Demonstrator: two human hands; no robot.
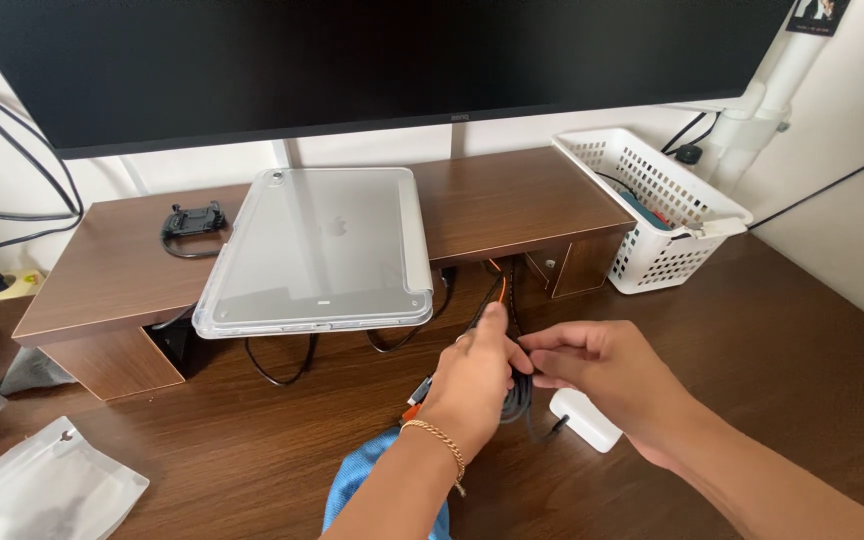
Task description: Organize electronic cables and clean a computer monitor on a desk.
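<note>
On a dark wooden desk (752, 330) under a monitor, the left hand (472, 375) and right hand (607, 375) both pinch a black cable bundle (514, 400), mid-coiling, needing steady tension.

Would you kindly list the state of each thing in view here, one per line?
left hand: closed, pinching the dark cables
right hand: closed on the same cables
dark cables: bunched between both hands
monitor: screen dark
tablet: face down in a clear case, overhanging the wooden riser
white basket: tilted, leaning on the riser
white adapter: lying flat on the desk
plastic pouch: lying flat
</note>
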